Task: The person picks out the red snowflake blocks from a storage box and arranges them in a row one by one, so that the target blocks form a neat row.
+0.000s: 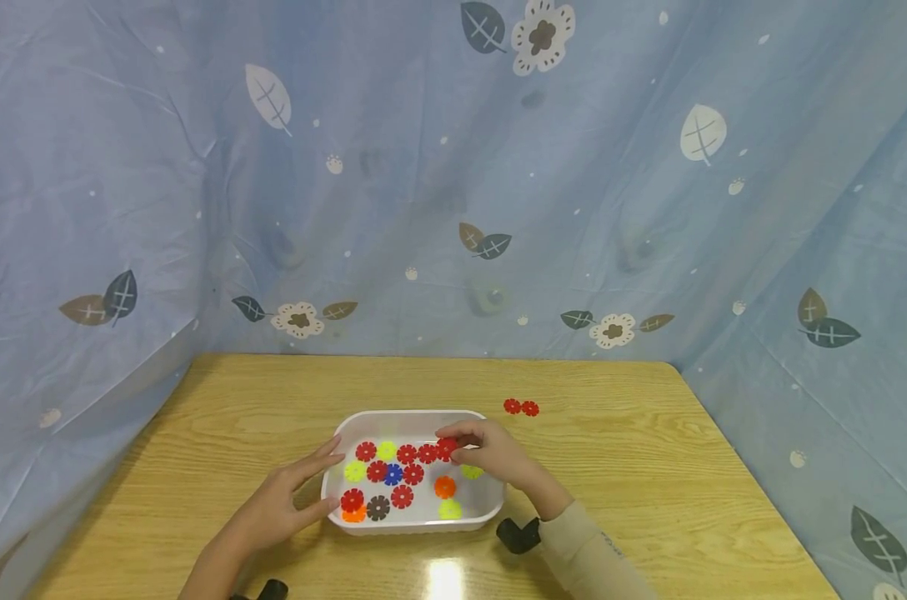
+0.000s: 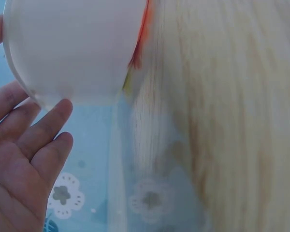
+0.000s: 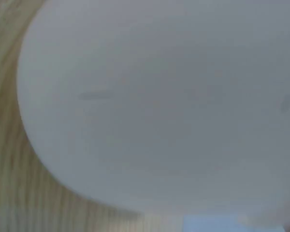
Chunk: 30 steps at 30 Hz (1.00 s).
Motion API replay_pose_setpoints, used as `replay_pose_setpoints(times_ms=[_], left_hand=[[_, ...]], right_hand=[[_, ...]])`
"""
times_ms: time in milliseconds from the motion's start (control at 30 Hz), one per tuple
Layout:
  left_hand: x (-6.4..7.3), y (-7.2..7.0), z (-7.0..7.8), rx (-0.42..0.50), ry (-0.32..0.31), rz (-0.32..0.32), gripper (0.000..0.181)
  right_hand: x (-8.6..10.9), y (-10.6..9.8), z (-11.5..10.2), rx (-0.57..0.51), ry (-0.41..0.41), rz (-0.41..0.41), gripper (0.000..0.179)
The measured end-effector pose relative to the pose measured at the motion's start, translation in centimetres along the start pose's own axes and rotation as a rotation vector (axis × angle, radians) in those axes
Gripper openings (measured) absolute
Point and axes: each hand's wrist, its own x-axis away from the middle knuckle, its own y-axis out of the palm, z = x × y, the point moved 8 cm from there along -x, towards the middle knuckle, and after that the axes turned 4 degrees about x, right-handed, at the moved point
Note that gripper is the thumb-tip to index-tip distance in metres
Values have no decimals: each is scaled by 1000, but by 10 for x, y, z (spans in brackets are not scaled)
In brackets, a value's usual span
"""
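Note:
A white plastic tray (image 1: 416,527) stands on the table with several small notched, flower-shaped discs in it. My left hand (image 1: 288,496) holds the tray's left end, thumb and fingers spread along the rim. In the left wrist view, fingertips (image 2: 63,108) rest by the tray's outer wall (image 2: 72,53). Over the tray's right part, my right hand (image 1: 491,454) pinches a red flower-shaped disc (image 1: 446,450) between thumb and fingers. Another red disc (image 1: 427,454) lies right beside it; whether they are joined I cannot tell. The right wrist view shows mostly the tray's blurred wall (image 3: 150,106).
Two red discs (image 1: 522,407) lie side by side on the table behind the tray's right corner. Inside the tray are a blue disc (image 1: 393,475), a dark brown disc (image 1: 378,507), an orange disc (image 1: 444,487) and yellow ones. A patterned blue curtain (image 1: 423,183) surrounds the wooden table (image 1: 633,467).

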Motion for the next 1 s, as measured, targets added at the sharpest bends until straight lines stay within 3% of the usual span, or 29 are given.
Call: replay_pose_setpoints(times_ms=[267, 467, 700, 1000], left_hand=[[0, -1, 0, 5, 0, 2, 53], [0, -1, 0, 2, -4, 2, 54], [0, 0, -1, 9, -12, -1, 54], [1, 1, -1, -2, -5, -1, 53]], right_hand=[[11, -41, 17, -19, 53, 148, 39], [23, -72, 27, -102, 91, 265, 41], [36, -101, 68, -144, 181, 420, 44], [48, -128, 116, -124, 337, 542, 45]])
